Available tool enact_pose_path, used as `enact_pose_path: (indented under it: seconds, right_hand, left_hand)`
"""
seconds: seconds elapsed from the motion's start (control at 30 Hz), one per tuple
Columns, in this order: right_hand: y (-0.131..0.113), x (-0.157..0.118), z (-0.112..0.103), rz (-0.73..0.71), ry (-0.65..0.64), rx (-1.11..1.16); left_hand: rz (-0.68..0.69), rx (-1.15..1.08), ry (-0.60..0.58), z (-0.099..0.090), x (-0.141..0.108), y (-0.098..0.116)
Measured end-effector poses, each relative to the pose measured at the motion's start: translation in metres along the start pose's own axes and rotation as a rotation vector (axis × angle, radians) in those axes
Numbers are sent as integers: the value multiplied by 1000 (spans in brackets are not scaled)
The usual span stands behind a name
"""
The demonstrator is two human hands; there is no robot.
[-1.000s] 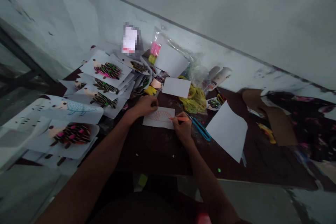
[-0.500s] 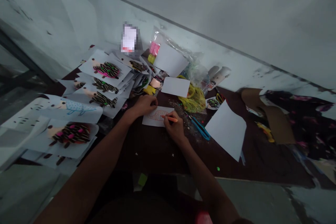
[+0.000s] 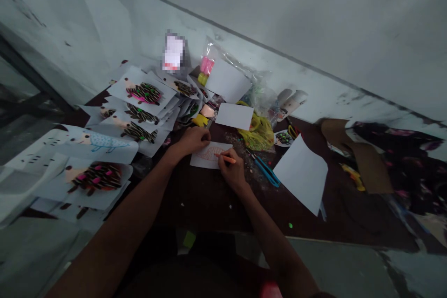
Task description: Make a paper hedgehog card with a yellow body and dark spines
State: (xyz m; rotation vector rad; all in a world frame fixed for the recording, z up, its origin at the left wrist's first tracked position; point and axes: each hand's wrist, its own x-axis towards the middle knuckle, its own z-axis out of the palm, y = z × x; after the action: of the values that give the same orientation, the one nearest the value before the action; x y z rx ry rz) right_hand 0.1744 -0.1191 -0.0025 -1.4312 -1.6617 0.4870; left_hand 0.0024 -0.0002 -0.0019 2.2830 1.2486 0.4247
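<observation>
A hand draws in orange on a small white paper.

The small white paper point(image 3: 206, 163) lies flat on the dark table point(image 3: 206, 200), between the two hands, with orange lines on it. The right hand point(image 3: 232, 170) pinches an orange pen point(image 3: 227, 159), and the pen's tip is at the orange lines. The left hand point(image 3: 194, 140) rests at the paper's top left corner, with its fingers curled in; I cannot tell if they pinch anything. Just past the left hand is a yellow piece point(image 3: 200, 120). Blue scissors point(image 3: 267, 171) lie near the right hand, and next to them is a big white sheet point(image 3: 303, 172). A yellow bag point(image 3: 257, 134) sits behind the scissors. On the left are piles of papers point(image 3: 145, 98) with spiky animals on them.
</observation>
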Motion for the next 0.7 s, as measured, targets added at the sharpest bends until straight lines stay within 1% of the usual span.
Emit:
enact_pose_path:
  seconds: [0.13,0.4,0.53,0.6,0.7]
  right_hand:
    - [0,0,-1,-3,-27,5]
    - [-3,-1,-1,3,-18,-3]
    - [-2,-1,-1,-19,13,11]
    - [-1,-1,0,-15,37,8]
    - [0,-1,1,2,38,-3]
  left_hand:
    - [2,-12,12,0,0,0]
    - [-13,8,-1,-3,-2,4]
    - [0,14,5,-2,-2,3]
    - [7,6,13,-2,-1,3]
    - [10,7,20,-1,-1,2]
